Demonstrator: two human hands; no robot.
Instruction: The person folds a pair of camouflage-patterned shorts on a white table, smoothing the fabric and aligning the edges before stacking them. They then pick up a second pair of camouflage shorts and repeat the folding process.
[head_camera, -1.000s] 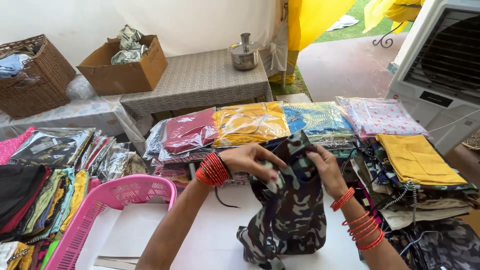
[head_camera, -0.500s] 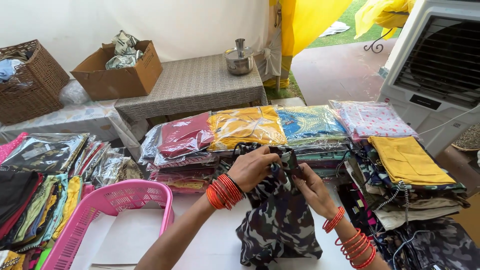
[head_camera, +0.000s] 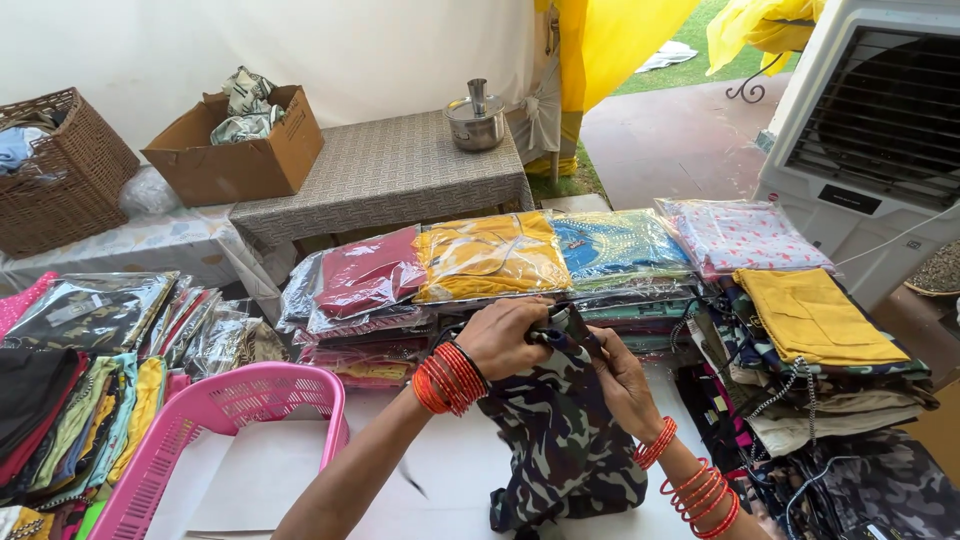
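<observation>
A camouflage garment (head_camera: 565, 440) is held up over the white table (head_camera: 450, 470), just below frame centre, its top edge at about 12 o'clock from its hanging bulk. The left hand (head_camera: 510, 335) is closed over that top edge, fingers curled tight on the cloth; red bangles (head_camera: 450, 378) are worn at its wrist. The right hand (head_camera: 622, 380) is pressed against the garment's 3 o'clock side, fingers bent around the fabric, grip partly hidden. A pink basket (head_camera: 215, 430) is seen at 9 o'clock from the garment. Bagged clothes (head_camera: 490, 255) in maroon, mustard and blue are stacked at 12 o'clock, just behind the hands. Folded cloth (head_camera: 815, 315) is piled at 3 o'clock. A cardboard box (head_camera: 235, 150) is set far off at 11 o'clock.
</observation>
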